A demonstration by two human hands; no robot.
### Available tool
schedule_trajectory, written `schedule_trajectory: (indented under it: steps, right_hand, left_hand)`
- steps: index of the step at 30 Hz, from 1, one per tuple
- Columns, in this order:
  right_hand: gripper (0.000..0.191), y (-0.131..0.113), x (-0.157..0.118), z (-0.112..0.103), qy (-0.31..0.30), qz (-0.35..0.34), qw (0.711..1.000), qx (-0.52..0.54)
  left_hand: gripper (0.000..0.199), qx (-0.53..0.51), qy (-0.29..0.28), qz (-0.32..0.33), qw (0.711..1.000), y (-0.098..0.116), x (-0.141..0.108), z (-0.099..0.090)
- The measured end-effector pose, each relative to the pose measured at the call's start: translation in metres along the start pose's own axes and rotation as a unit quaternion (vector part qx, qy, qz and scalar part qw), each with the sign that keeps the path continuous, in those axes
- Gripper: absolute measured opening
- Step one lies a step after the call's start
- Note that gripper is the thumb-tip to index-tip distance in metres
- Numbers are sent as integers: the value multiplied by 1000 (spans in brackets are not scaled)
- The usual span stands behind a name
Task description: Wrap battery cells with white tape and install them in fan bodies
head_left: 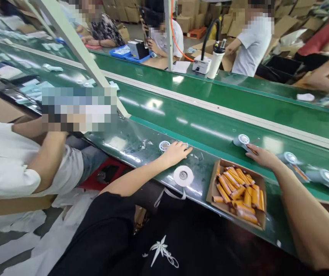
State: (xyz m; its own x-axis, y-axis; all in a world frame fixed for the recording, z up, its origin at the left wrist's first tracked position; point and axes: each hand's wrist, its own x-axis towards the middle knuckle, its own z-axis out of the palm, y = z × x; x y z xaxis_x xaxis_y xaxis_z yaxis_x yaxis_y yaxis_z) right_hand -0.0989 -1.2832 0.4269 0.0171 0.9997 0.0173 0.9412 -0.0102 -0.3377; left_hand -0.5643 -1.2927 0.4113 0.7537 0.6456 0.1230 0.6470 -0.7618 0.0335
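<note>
My left hand [176, 154] rests at the workbench edge, its fingers curved over the handle of a pale-blue, round-headed handheld device [164, 145]. The hand covers most of that handle. Over on the green belt, my right hand [263, 156] grips the handle end of a similar round-headed device [243, 139]; its fingertips are partly hidden. Between my arms stands an open cardboard box [214, 180] of orange cylinders [236, 184] that look like battery cells. A white roll of tape or labels [183, 176] lies flat in front of my body.
More round-headed devices [291, 158] lie on the belt [199, 132] to the right. A slanted metal post [78, 50] rises at left, beside a co-worker in a white shirt [5, 161]. Other people work across the belt, near blue trays [128, 56].
</note>
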Motion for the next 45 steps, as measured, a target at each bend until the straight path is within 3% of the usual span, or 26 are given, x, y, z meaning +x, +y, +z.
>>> schedule_trajectory:
  steps: [2, 4, 7, 8, 10, 12, 14, 15, 17, 20, 22, 24, 26, 29, 31, 34, 37, 40, 43, 45]
  right_hand:
    - [47, -12, -26, -13, -3, 16, 1000, -25]
    - [48, -36, -64, -22, 55, 10, 998, 9]
    - [43, -95, -130, -12, 110, -22, 979, 169]
    - [41, -118, -151, -2, 86, -31, 969, 230]
    - [45, -166, -187, 26, -17, -22, 932, 362]
    - [63, -209, -212, 56, -159, -8, 867, 472]
    - [55, -241, -229, 82, -249, -6, 818, 519]
    - [44, -252, -235, 91, -272, -15, 809, 520]
    - [38, -265, -243, 102, -294, -60, 821, 486]
    - [30, -259, -247, 99, -304, -187, 867, 348]
    - [22, -241, -241, 86, -259, -227, 907, 241]
    - [24, -217, -231, 67, -165, -194, 956, 144]
    - [27, -194, -218, 50, -83, -115, 990, 26]
    - [37, -173, -203, 37, -70, -37, 986, -147]
    - [44, -168, -198, 36, -84, -33, 979, -183]
    - [34, -161, -201, 33, -91, -53, 991, -84]
    - [24, -154, -210, 26, -4, -58, 987, 150]
    - [34, -155, -221, 22, 99, -26, 923, 372]
    - [47, -164, -228, 23, 114, 9, 861, 495]
    - [41, -168, -230, 25, 117, 28, 853, 509]
  left_hand:
    - [50, -54, -2, 49, 997, 10, -36, 1]
    - [51, -95, -29, 100, 990, 20, -74, 5]
    - [36, -107, -21, 76, 991, 37, -115, 11]
    - [32, -105, 8, 60, 993, 43, -122, 11]
    - [26, -95, 94, 44, 990, 57, -130, 6]
    - [28, -87, 176, 49, 979, 68, -131, -4]
    - [28, -87, 216, 65, 970, 74, -131, -16]
    - [28, -88, 223, 74, 968, 74, -131, -21]
    - [28, -80, 227, 84, 967, 68, -132, -28]
    - [39, -61, 236, 68, 967, 51, -138, -29]
    - [45, -55, 259, 41, 963, 43, -144, -26]
    - [50, -50, 297, 15, 954, 40, -148, -24]
    - [55, -48, 325, 0, 944, 44, -149, -23]
    - [59, -70, 322, 7, 944, 59, -140, -21]
    - [59, -91, 302, 29, 949, 71, -131, -18]
    - [56, -120, 269, 64, 954, 90, -119, -12]
    - [56, -151, 234, 93, 956, 105, -112, -10]
    - [57, -175, 214, 117, 954, 117, -108, -14]
    - [54, -191, 202, 141, 950, 123, -104, -17]
    - [51, -196, 196, 157, 948, 125, -102, -18]
